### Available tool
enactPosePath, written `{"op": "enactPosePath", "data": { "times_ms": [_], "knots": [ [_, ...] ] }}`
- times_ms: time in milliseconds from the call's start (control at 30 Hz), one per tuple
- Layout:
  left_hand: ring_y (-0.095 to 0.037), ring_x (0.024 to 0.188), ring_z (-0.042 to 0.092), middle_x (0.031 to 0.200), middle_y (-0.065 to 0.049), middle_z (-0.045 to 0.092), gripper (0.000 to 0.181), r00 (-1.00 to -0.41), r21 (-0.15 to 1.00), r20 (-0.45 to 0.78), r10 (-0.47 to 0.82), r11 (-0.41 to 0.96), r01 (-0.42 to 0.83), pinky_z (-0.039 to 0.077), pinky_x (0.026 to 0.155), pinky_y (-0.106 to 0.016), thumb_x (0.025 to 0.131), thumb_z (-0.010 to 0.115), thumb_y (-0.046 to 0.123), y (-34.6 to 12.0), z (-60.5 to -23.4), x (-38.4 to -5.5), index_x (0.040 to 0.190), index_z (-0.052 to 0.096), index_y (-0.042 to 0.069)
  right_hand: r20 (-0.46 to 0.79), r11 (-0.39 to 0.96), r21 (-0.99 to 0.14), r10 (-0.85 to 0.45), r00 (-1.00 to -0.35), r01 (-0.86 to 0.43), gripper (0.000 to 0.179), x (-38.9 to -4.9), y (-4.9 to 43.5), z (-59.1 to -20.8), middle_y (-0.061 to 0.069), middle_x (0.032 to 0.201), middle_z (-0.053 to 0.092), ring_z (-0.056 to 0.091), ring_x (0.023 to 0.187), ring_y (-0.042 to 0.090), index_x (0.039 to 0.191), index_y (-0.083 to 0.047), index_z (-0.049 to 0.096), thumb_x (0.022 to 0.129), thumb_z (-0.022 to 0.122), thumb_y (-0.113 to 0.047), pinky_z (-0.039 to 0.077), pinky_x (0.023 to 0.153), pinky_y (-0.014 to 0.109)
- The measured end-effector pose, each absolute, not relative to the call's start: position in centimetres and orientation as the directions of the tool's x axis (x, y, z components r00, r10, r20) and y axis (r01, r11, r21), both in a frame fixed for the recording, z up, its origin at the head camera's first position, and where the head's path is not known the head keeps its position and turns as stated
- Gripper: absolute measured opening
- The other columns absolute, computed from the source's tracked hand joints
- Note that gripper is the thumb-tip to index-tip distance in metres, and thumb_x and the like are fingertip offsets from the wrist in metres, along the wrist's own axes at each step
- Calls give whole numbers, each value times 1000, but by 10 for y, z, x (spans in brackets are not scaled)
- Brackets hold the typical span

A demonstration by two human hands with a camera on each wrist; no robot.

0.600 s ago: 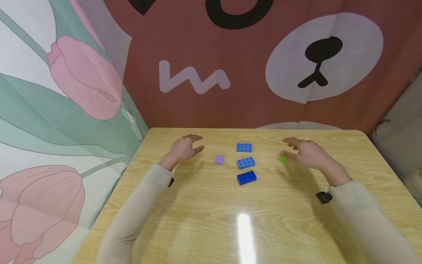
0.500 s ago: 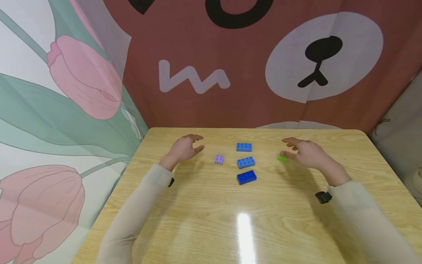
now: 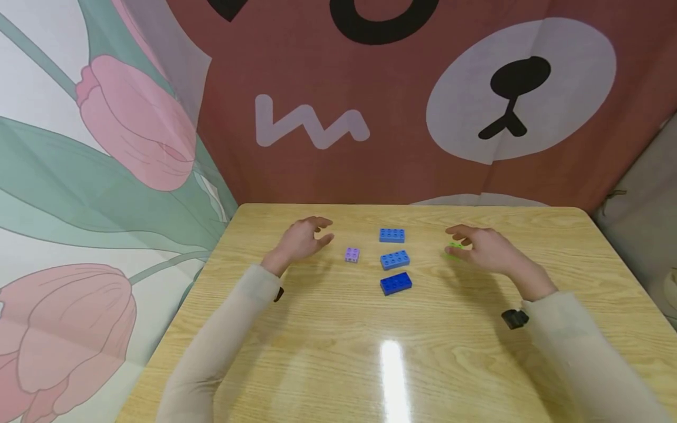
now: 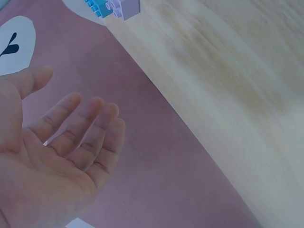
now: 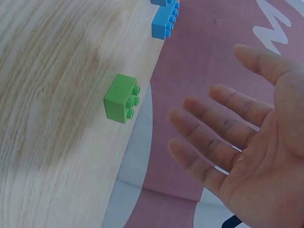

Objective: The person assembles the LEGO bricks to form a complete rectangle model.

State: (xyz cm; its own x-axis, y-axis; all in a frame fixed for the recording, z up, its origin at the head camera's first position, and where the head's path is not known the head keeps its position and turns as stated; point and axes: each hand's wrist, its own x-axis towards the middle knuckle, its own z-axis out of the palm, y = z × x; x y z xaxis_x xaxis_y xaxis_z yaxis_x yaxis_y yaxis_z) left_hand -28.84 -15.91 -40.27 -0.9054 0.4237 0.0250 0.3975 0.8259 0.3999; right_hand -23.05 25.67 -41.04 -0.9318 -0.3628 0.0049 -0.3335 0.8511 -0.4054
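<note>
My left hand [image 3: 299, 239] hovers over the table's left side, its fingers spread and relaxed, holding nothing. The nearest brick to it is a small purple toy building brick [image 3: 351, 255], a short way to its right; in the left wrist view the purple brick [image 4: 127, 8] shows at the top edge. My right hand [image 3: 489, 249] is held above a small green brick [image 3: 455, 244], which its thumb partly hides in the head view. The right wrist view shows that green brick [image 5: 118, 99] apart from the loosely bent fingers, standing on the table with its studs up.
Between the hands, three blue bricks lie in a rough column: a far one [image 3: 392, 235], a middle one [image 3: 394, 259] and a darker near one [image 3: 395, 284]. The wooden table [image 3: 328, 352] ends at a printed cloth [image 3: 317, 176] behind it.
Both hands have drifted slightly inward, the left to the right and the right to the left, so the right thumb now covers more of the green brick. The bricks stay put.
</note>
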Motion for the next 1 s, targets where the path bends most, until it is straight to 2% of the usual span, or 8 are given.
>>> {"op": "enactPosePath", "data": {
  "times_ms": [600, 1000],
  "knots": [
    [-27, 117, 65, 141, -6, 60, 43, -894, 436, 13, 448, 802, 408, 54, 96, -45, 101, 60, 35, -147, -413, -285, 139, 59, 15, -14, 826, -464, -369, -929, -321, 52, -225, 244, -415, 23, 131, 63, 66, 110, 36, 141, -4, 54, 99, 63, -34, 54, 89, 54],
    [-27, 114, 66, 132, -10, 66, 44, -874, 482, 35, 485, 758, 439, 55, 96, -43, 96, 67, 30, -142, -419, -286, 136, 61, 12, -3, 797, -501, -391, -920, -337, 50, -223, 237, -422, 22, 129, 64, 66, 111, 36, 140, -5, 54, 99, 63, -32, 55, 91, 52]
  ]
}}
